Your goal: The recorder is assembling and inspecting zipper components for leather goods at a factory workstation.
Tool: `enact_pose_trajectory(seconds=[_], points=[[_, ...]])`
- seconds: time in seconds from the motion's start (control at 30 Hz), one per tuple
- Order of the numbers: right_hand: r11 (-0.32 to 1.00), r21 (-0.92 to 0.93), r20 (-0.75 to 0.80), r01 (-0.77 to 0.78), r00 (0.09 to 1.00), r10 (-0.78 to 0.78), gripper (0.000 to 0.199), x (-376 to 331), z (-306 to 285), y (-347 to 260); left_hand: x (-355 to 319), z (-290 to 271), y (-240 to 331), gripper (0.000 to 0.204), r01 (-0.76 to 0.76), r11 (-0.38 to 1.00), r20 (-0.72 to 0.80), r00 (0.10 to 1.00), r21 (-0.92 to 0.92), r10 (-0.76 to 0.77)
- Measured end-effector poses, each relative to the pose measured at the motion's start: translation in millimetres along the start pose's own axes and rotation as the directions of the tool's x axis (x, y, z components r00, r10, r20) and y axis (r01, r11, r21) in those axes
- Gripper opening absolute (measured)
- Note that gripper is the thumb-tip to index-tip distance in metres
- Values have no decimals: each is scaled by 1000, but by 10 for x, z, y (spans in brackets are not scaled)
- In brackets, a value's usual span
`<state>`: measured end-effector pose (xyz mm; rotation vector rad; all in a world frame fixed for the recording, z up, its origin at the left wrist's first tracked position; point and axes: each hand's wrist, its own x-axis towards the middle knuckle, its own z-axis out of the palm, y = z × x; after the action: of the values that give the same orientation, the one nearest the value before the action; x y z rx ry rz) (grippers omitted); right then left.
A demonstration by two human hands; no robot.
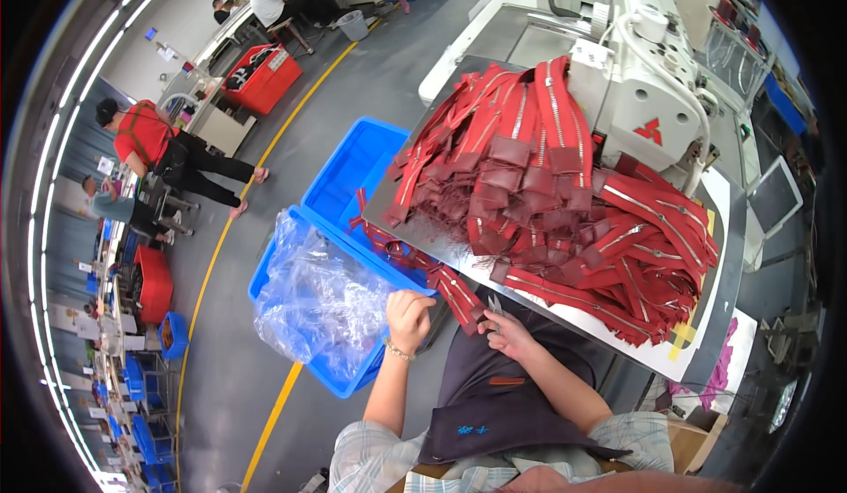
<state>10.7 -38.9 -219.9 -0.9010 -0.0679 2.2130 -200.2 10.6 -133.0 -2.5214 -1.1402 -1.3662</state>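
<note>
Clear plastic (309,294) fills a blue bin (346,389); red zipper strips (538,131) heap a worktop (653,358) above grey floor (287,158). Left hand (408,321) curls, hold unclear; right hand (509,334) clasps snips (495,304) by one strip (459,299).

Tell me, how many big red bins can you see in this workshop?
2. One red bin stands at upper left, above the person in the red shirt; another red bin is lower, at far left. More may be hidden.
</note>
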Motion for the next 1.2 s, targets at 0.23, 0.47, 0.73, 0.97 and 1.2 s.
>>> enact_pose_trajectory(seconds=[0.23,0.47,0.73,0.97,1.2], points=[[951,-306,67,49,997,-30,15,-88,172,-79,-608,329,-15,25,430,903,226,879,6,-420],[895,-433,43,104,995,-94,12,-181,251,-54,-576,661,-333,25,409,899,188,881,157,-434],[916,-299,-129,269,939,-318,10,-167,191,-91,-599,691,-658,16,380,913,375,832,151,-408],[933,-272,-97,235,958,-269,14,-6,324,-174,-439,599,-817,11,436,899,319,859,-46,-400],[954,-211,68,214,977,-204,23,816,381,-346,49,253,-1089,14,646,676,-7,721,-355,-693]])
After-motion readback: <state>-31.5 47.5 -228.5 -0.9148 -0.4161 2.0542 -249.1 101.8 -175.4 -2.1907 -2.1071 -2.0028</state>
